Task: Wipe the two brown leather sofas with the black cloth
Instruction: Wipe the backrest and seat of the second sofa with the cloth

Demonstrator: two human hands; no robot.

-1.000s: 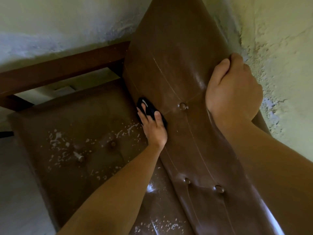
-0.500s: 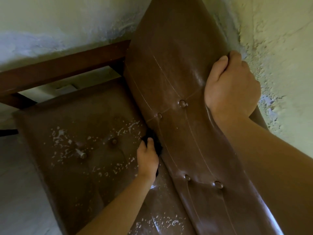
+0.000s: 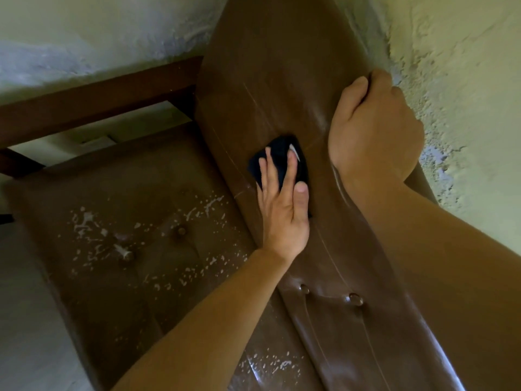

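- Your left hand lies flat on the cloth, which sits on the front face of the sofa's back cushion.
- Your right hand grips that cushion's edge on the wall side, just right of the cloth.
- The seat cushion lies left of the back cushion and meets its lower edge.
- Flecks lie scattered on the seat cushion.
- The wooden frame rail runs behind the seat cushion.
- The wall stands behind the rail and right of the back cushion.
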